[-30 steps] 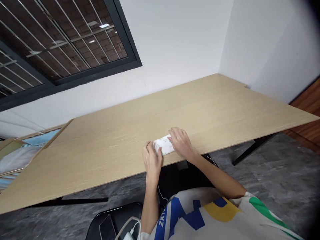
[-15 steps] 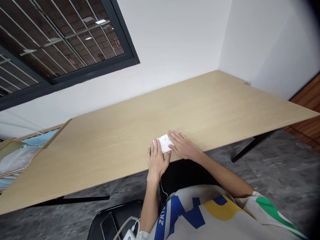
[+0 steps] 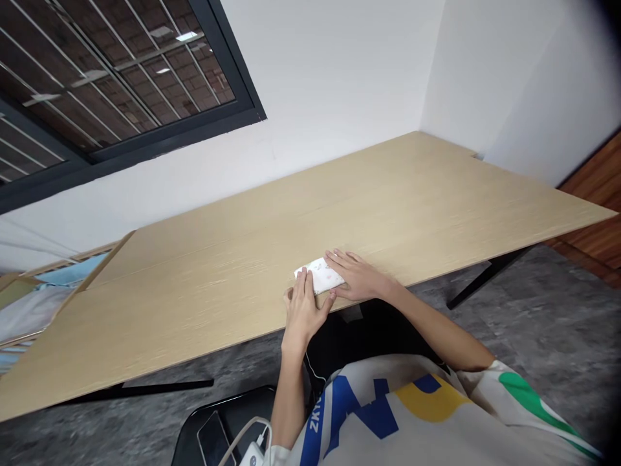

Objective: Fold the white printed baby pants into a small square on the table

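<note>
A small white rectangular piece [image 3: 324, 277], looking like a folded cloth with a faint print, lies flat near the table's front edge. Across its left end rest the fingers of my left hand [image 3: 305, 307], stretched out with the thumb apart. My right hand [image 3: 358, 276] lies flat over its right end, fingers extended. Both hands press on it from above rather than grip it. The parts of the piece beneath my fingers are hidden.
The wooden table [image 3: 233, 259] runs along a white wall below a barred window [image 3: 136, 71]. At left is a wooden-edged frame with pale blue and white fabric [image 3: 33, 314]. A black chair [image 3: 194, 427] holds a phone [image 3: 213, 440] and a white corded device [image 3: 252, 455].
My right hand has shifted slightly on the white piece, and more of its printed surface now shows between my hands. The head view has moved a little.
</note>
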